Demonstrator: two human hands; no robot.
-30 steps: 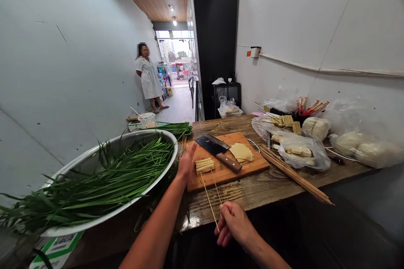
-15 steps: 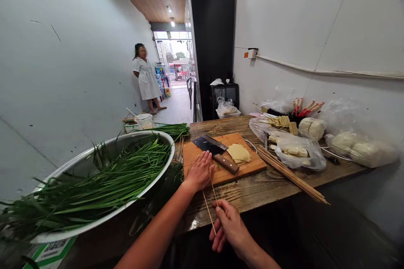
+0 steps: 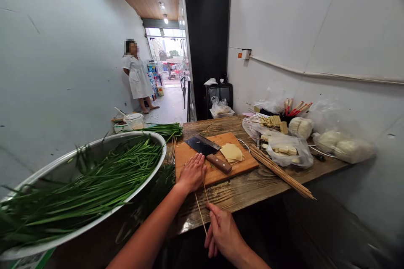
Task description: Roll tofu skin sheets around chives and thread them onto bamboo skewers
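Two thin pale bamboo skewers (image 3: 202, 206) run under the flat left hand (image 3: 192, 173).

Food-shop prep corner, cutting board (image 3: 217, 157), skewers (image 3: 284, 171), storefront doorway (image 3: 166, 63)

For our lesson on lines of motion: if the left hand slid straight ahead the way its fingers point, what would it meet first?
Most likely the dark rectangular cleaver blade on the orange wooden cutting board, just beyond the left hand; the gap between them is hard to judge.

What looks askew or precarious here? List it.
The loose bundle of thin bamboo skewers lies aslant, tips jutting past the worn wooden table's edge. The wide metal basin of green chives also overhangs the table's left end.
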